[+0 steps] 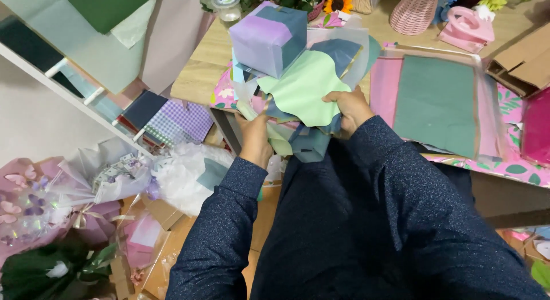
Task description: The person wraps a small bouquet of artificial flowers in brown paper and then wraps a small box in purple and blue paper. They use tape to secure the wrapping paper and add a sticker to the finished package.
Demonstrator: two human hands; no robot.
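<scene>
Both hands grip a bundle of wrapping paper at the wooden table's near edge. The bundle has a light green sheet in front, with lilac, blue and clear sheets folded around it. My left hand holds the bundle's lower left part, fingers closed around the gathered sheets. My right hand pinches the green sheet's right edge. Dark blue speckled sleeves cover both arms.
Flat green and pink sheets lie on the wooden table to the right. A pink wicker basket, a pink tape dispenser, a sunflower and cardboard sit behind. Wrapped bouquets and paper scraps cover the floor at left.
</scene>
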